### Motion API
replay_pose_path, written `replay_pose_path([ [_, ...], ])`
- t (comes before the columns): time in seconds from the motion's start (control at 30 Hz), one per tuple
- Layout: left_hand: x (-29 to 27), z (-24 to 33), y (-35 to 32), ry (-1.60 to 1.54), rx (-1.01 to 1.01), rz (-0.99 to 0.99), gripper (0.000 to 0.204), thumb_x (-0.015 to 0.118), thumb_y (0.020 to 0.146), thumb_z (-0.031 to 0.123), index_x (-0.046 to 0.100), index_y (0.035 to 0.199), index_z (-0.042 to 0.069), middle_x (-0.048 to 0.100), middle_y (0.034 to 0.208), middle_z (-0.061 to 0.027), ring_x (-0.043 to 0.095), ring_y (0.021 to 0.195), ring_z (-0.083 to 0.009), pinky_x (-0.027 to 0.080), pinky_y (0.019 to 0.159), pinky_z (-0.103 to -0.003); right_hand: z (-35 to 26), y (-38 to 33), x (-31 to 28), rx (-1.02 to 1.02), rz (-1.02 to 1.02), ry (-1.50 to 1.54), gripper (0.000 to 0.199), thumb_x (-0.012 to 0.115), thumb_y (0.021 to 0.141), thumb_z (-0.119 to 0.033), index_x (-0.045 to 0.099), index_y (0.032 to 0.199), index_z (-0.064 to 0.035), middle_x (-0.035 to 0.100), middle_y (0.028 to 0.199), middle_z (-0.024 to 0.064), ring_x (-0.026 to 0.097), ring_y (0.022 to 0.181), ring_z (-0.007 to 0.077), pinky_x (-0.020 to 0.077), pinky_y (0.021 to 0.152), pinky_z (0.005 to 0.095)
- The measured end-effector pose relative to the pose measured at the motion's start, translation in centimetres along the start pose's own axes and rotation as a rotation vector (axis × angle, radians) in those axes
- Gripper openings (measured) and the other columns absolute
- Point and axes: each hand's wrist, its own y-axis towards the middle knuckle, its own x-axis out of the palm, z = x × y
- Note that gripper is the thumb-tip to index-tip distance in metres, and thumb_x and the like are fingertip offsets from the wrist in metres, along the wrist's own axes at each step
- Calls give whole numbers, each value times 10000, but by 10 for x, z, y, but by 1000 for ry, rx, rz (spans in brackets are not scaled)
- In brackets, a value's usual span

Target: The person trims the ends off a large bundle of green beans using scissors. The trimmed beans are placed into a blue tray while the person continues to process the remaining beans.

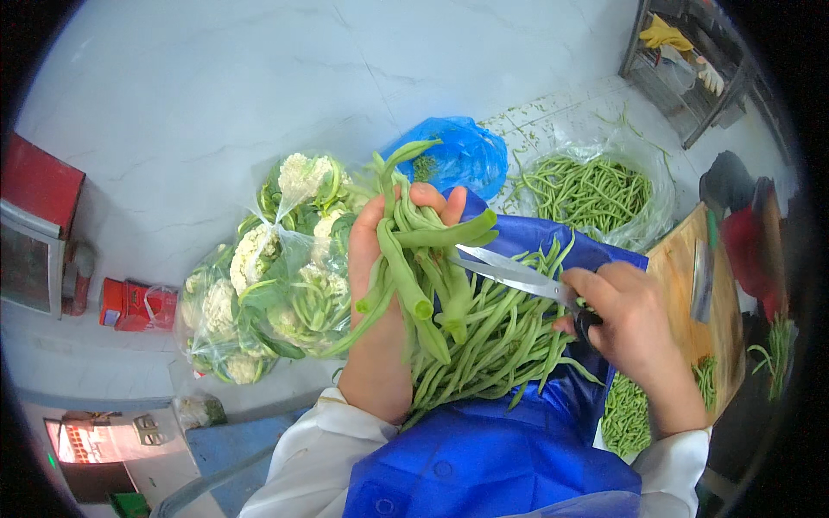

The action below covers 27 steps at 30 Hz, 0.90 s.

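My left hand (368, 243) is raised in the middle, its fingers wrapped round a bunch of green beans (413, 250). Several bean ends in the bunch look freshly cut. From the right, my right hand (623, 312) grips the dark handles of a pair of scissors (527, 278). Their blades point left, with the tips close by the bunch. Below both hands, a heap of long green beans (492, 352) lies across the blue apron (484, 462) on my lap.
A clear bag of cauliflower (250, 259) stands at left. Ahead are a blue plastic bag (475, 160) with green bits and a clear bag of beans (596, 190). At right, a knife (701, 281) lies on a wooden board (678, 259), near chopped beans (626, 414).
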Motion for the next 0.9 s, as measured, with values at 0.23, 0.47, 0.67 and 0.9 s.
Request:
replay_pose_path([
  [0.23,-4,-2,1,-378,-267,-158,217,425,979,157,536,874,3,570,826,-78,614,812,-156,476,1027,-386,-3,12,-22,-104,69,-298,425,740,607,-153,645,1015,-80,458,687,59,525,660,255,435,574,370],
  [0.47,2,-11,-2,-247,-264,-106,220,417,978,185,525,904,8,560,850,-70,619,853,-162,488,1013,-379,1,19,-23,-260,267,-501,391,646,640,-122,654,1029,-92,438,702,46,523,672,219,429,559,343],
  [0.67,43,-4,-36,11,-120,-45,216,434,995,183,563,988,10,574,866,-30,622,865,-128,504,989,-306,1,28,-21,-301,259,-504,400,642,643,-137,655,1040,-91,436,711,51,536,685,225,434,566,345],
  [0.9,9,-10,-10,-265,-259,-165,193,473,971,172,578,949,11,582,849,-40,622,817,-128,519,964,-299,3,18,-15,-284,165,-540,280,604,680,-140,606,956,-88,430,655,29,500,583,183,385,470,310],
])
